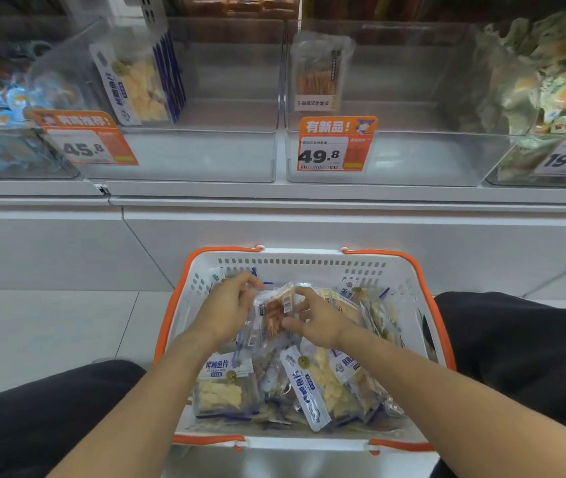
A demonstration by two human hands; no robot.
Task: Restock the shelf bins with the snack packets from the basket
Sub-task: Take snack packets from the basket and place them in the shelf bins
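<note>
One basket [309,262]; four bins [188,157]; three price tags [335,146].

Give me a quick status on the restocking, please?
Both hands in basket, left hand and right hand gripping one orange-brown snack packet. 49.8 bin holds one matching packet. Nothing in the way.

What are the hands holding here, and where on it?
Both hands, left hand and right hand, grip one clear snack packet by its opposite side edges, above the basket.
</note>
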